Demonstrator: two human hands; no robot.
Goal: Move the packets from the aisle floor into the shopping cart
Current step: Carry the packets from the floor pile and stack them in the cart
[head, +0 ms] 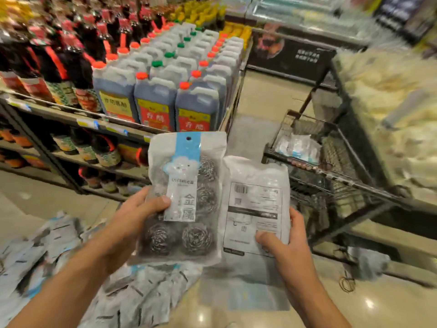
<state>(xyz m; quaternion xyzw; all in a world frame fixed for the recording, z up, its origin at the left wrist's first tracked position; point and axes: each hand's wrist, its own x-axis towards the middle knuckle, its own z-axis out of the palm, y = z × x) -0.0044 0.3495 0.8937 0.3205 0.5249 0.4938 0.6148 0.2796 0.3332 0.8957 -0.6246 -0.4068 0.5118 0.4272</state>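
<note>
Left hand [139, 214] gripping scourer packet [186, 197], right hand [286, 242] gripping label-side packet [255, 204], shopping cart [331, 176] just beyond, floor pile [71, 268] below.

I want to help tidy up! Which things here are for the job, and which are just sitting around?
For the job:
left hand holding the scourer packet
right hand holding the back-facing packet
packets on the floor
shopping cart

Just sitting around:
vinegar jugs
sauce bottles
rubber bands
</note>
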